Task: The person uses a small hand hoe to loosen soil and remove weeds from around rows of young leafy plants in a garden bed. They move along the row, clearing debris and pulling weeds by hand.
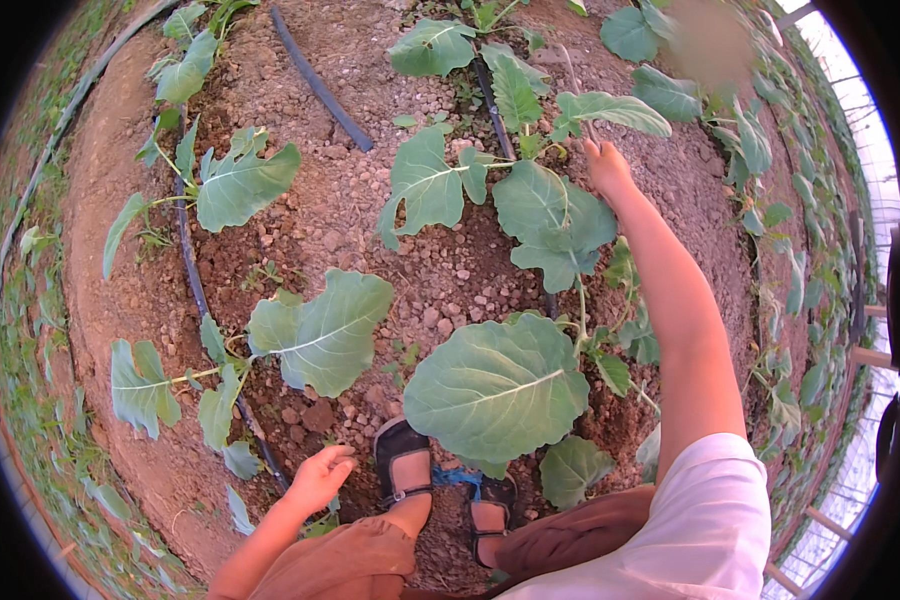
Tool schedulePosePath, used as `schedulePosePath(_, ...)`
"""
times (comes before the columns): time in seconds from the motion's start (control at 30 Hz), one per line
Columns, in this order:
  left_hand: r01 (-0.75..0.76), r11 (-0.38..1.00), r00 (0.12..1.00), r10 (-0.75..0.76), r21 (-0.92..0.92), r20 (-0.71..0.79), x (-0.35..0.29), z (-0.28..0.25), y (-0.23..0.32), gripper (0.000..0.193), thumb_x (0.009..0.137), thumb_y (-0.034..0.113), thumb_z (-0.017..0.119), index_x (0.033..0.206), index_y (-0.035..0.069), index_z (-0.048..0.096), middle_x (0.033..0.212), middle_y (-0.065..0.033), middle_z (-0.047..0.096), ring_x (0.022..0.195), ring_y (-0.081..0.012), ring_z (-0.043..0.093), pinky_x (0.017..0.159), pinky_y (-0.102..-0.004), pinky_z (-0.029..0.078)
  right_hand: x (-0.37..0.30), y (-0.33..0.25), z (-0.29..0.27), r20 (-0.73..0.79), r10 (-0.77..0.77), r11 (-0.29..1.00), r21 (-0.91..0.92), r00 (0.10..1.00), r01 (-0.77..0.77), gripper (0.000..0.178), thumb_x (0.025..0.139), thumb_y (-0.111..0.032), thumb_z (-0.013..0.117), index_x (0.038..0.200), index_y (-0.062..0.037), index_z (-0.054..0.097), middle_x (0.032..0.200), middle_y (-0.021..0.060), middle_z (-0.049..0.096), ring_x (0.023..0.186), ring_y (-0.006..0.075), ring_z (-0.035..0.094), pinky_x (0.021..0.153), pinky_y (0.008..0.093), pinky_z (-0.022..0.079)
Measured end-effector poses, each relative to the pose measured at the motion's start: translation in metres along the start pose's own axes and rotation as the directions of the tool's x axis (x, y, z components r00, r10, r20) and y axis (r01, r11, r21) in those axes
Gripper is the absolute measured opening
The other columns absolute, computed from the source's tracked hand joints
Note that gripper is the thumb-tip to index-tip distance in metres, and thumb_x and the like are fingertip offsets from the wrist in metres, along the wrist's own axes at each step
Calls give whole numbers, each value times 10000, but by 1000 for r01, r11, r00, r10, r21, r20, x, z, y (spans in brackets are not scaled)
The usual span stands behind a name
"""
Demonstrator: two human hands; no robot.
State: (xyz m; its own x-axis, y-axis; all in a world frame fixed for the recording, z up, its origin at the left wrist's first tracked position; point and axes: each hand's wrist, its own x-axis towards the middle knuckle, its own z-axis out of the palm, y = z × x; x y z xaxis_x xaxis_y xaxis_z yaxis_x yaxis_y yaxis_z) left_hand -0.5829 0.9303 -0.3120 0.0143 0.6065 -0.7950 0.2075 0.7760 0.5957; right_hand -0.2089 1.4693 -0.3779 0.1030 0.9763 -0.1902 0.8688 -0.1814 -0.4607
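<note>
My right hand (608, 170) reaches far forward, its fingers closed round the lower end of a thin, light brown rod (572, 75). The rod slants up and away past a leafy green plant (555, 220); its far end is hard to make out. Beside the hand a long leaf (618, 112) of that plant spreads out. My left hand (320, 478) hangs low near my left shoe (403, 460), fingers loosely bent, with nothing visible in it. Close to it grows another broad-leaved plant (325, 335).
Black drip hoses (192, 255) run along the plant rows. A loose piece of dark hose (320, 80) lies on the crumbly brown soil (345, 220). A large leaf (500, 390) spreads just ahead of my feet. Blue string (457, 477) is by my shoes. Pale netting (860, 110) stands at right.
</note>
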Motion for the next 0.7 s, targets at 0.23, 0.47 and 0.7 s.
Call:
schedulePosePath(0.23, 0, 999, 1000, -1, -34, -5, -3, -1, -2, 322, 911, 145, 555, 1189, -13, 523, 1049, -122, 651, 970, -164, 612, 839, -291, 480, 10, -52, 26, 60, 13, 982, 186, 998, -24, 229, 908, -223, 500, 1013, -22, 522, 745, 176, 614, 507, 276, 604, 457, 385, 474)
schedulePosePath(0.47, 28, 999, 1000, -27, 47, -16, -3, -8, 5, 308, 912, 138, 549, 1186, 0, 529, 1038, -118, 654, 943, -164, 616, 836, -291, 480, 6, -62, 17, 298, -88, 992, -58, 951, 110, 291, 914, -256, 464, 1095, -31, 503, 747, 176, 608, 490, 253, 589, 443, 391, 464)
schedulePosePath(0.7, -9, 1000, 1000, 9, 22, -6, 6, -8, 6, 301, 929, 143, 518, 1179, -23, 508, 1048, -115, 649, 980, -157, 599, 865, -301, 463, -34, -42, -39, 381, 22, 997, -81, 924, 10, 505, 926, -383, 456, 1215, 30, 426, 694, 157, 562, 448, 227, 545, 411, 387, 436)
